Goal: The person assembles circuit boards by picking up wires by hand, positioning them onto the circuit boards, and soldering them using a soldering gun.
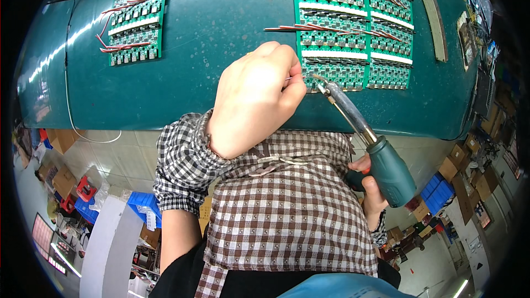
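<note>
My left hand (256, 91) is closed in a pinch beside the lower left corner of the right-hand group of green circuit boards (338, 70). A short, thin wire (287, 79) shows at its fingertips; the rest is hidden by the fingers. My right hand (373, 194) wraps round the green handle of a soldering gun (393, 174), partly hidden behind it. The gun's metal barrel slants up and left, with a thin feed tube alongside. Its bent tip is at the lowest row of boards, just right of my left fingertips; contact cannot be made out.
Red and black wires (295, 28) lie across the boards and stick out to their left. Another board group (137, 36) with wires lies at the far left of the green tabletop (215, 16). A long strip (432, 14) and a thin cable (67, 72) flank the work area.
</note>
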{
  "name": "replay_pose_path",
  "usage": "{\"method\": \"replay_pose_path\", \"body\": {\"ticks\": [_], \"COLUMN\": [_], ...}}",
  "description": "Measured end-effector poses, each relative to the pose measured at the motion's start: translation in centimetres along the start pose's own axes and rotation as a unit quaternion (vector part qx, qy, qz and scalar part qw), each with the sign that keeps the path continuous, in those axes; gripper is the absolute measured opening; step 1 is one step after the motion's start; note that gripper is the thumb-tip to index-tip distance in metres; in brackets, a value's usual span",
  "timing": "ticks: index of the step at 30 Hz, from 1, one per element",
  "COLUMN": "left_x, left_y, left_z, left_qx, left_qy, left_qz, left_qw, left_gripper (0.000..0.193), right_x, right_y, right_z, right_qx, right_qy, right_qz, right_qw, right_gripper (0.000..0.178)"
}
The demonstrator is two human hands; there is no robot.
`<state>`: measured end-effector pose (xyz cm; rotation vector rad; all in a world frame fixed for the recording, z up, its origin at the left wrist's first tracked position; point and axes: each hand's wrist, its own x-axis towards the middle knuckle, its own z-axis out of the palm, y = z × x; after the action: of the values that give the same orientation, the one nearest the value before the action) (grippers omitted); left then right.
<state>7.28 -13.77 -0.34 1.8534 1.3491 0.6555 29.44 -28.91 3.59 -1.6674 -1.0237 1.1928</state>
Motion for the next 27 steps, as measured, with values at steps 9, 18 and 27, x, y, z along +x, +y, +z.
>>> {"method": "replay_pose_path", "body": {"ticks": [9, 18, 27], "left_x": [0.0, -0.6, -0.6], "left_y": [0.0, 0.2, -0.1], "left_z": [0.1, 0.3, 0.7], "left_qx": [0.004, 0.008, 0.007], "left_qy": [0.005, 0.025, 0.041], "left_qz": [0.004, 0.0, 0.016], "left_qw": [1.0, 1.0, 0.999], "left_gripper": [0.006, 0.009, 0.01], "right_x": [-0.4, -0.3, -0.3], "right_y": [-0.2, -0.8, -0.6], "right_z": [0.5, 0.8, 0.9], "right_qx": [0.011, 0.029, 0.031], "right_qy": [0.003, 0.009, 0.014], "right_qz": [0.016, 0.03, 0.028], "right_qw": [1.0, 0.999, 0.999], "right_gripper": [0.047, 0.04, 0.042]}}
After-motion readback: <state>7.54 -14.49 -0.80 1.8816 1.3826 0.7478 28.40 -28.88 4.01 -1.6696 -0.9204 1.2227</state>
